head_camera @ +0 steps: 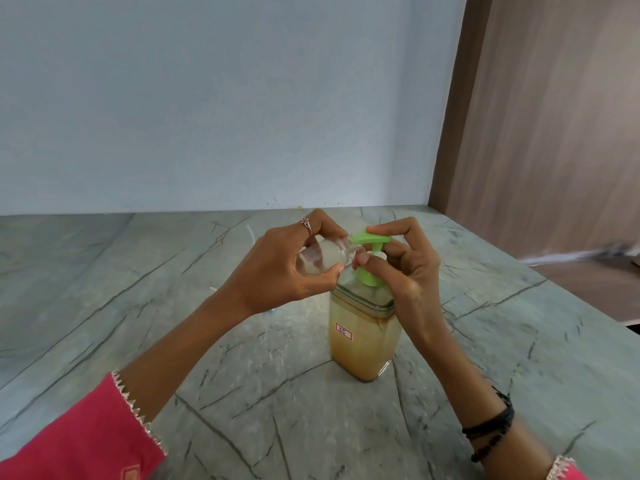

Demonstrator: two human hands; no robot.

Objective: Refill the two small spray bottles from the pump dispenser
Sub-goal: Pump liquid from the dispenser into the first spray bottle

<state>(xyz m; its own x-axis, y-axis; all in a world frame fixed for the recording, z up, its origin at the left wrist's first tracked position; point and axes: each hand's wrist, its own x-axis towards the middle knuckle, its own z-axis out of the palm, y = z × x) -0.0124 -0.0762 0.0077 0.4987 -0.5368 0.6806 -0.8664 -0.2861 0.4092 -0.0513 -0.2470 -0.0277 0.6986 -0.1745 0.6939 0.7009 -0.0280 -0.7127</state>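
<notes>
A square clear pump dispenser (362,336) full of tan liquid, with a red-edged label, stands on the grey counter (242,393). Its green pump head (369,239) sits at the top. My left hand (277,268) grips a small clear spray bottle (322,258) with no cap, tilted sideways so its open neck meets the green spout. A little clear liquid shows inside it. My right hand (405,268) holds the pump, fingers curled over the green head and thumb by the collar. The second small bottle is not clearly in view.
A pale wall runs behind the counter and a brown wooden panel (540,116) rises at the right. The counter's right edge falls off past the dispenser. A few small pale bits lie on the counter behind my left hand (250,233).
</notes>
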